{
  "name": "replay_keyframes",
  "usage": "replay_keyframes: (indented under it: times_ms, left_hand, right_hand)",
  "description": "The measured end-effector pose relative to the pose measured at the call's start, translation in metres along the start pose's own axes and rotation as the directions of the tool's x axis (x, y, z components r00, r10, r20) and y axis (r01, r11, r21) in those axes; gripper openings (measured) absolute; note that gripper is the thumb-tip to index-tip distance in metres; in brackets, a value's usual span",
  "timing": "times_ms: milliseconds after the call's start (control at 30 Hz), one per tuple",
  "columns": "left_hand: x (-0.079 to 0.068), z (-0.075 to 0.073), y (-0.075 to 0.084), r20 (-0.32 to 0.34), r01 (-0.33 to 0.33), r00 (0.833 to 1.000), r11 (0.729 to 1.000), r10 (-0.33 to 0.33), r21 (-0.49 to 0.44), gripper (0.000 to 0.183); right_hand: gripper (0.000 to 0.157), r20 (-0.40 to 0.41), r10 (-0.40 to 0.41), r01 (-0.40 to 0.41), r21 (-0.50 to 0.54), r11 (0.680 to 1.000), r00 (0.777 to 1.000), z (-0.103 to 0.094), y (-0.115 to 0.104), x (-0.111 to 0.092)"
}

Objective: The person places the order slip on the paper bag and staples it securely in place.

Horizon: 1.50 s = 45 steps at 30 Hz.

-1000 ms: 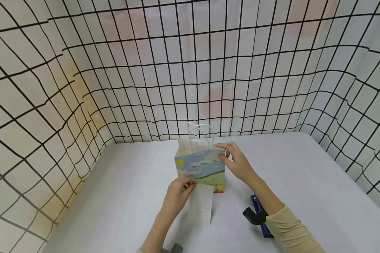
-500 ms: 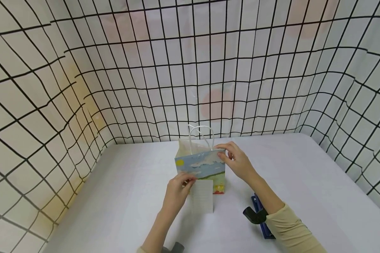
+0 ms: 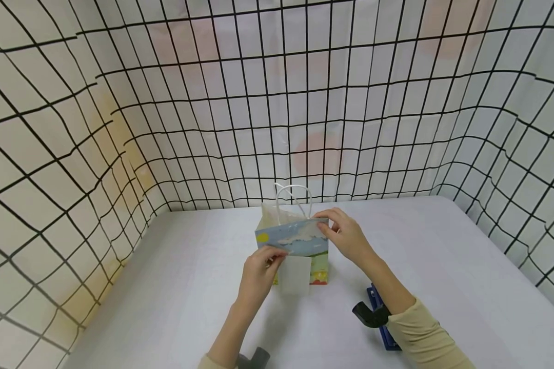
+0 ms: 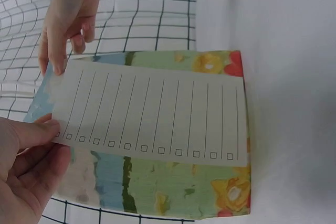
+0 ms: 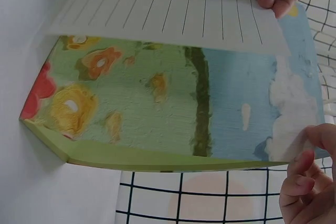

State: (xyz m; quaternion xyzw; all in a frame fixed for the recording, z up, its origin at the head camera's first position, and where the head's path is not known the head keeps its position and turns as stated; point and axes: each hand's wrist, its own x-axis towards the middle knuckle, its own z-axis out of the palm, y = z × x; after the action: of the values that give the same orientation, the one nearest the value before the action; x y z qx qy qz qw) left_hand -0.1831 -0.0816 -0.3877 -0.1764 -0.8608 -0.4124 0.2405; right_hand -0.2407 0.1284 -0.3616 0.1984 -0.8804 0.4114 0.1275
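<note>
A gift bag painted with sky, clouds, grass and flowers stands upright on the table, its white handles sticking up. My right hand pinches the bag's upper right edge. Between thumb and fingers, my left hand holds a sheet of checklist paper by its upper left corner. The paper hangs in front of the bag and covers part of its painted front. Ruled lines and a row of small checkboxes show on the paper in the left wrist view.
A long dark blue object lies on the white table, partly hidden under my right wrist. A black wrist mount sits on that wrist. White walls with a black grid enclose the table at the back and sides.
My left hand has risen with the paper, whose lower edge is now higher against the bag's front. My right hand stays at the bag's edge.
</note>
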Motion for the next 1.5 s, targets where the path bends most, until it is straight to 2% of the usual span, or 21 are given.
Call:
replay_keyframes:
  times_ms: [100, 233, 433, 733, 1100, 1233, 1433, 1500]
  left_hand:
    - [0.002, -0.001, 0.002, -0.016, -0.002, 1.000, 1.000, 0.002, 0.009, 0.006]
    - [0.005, 0.000, 0.003, -0.041, 0.012, 0.999, 1.000, -0.011, 0.013, 0.005]
    - [0.009, -0.001, 0.006, -0.096, 0.013, 0.995, 1.000, -0.013, 0.001, 0.006]
    - [0.014, -0.001, 0.010, -0.209, -0.040, 0.977, 0.999, 0.046, 0.033, 0.008]
    - [0.021, 0.002, 0.009, -0.300, -0.142, 0.941, 0.988, 0.155, 0.064, 0.006]
    - [0.022, 0.003, 0.010, -0.318, -0.139, 0.936, 0.988, 0.152, 0.063, 0.007]
    - [0.025, 0.004, 0.012, -0.327, -0.126, 0.933, 0.987, 0.152, 0.098, 0.006]
    - [0.026, 0.004, 0.012, -0.338, -0.130, 0.927, 0.985, 0.161, 0.112, 0.006]
  right_hand:
    - [0.021, 0.005, 0.007, -0.007, -0.003, 1.000, 1.000, 0.000, -0.004, 0.001]
    - [0.018, 0.015, 0.014, -0.015, 0.040, 0.999, 1.000, 0.001, -0.009, 0.002]
    - [0.017, 0.046, 0.073, -0.077, 0.090, 0.993, 0.996, 0.003, -0.015, 0.004]
    - [0.032, -0.004, 0.032, -0.032, -0.015, 0.999, 0.999, 0.005, -0.020, 0.002]
    - [0.026, -0.101, -0.016, 0.009, -0.073, 0.997, 0.995, 0.011, -0.025, 0.003]
    - [0.023, -0.124, -0.036, 0.022, -0.109, 0.994, 0.992, 0.013, -0.025, 0.003]
    - [0.021, -0.112, -0.047, 0.035, -0.110, 0.993, 0.993, 0.015, -0.025, 0.000]
    - [0.022, -0.108, -0.059, 0.046, -0.120, 0.992, 0.992, 0.016, -0.025, 0.000]
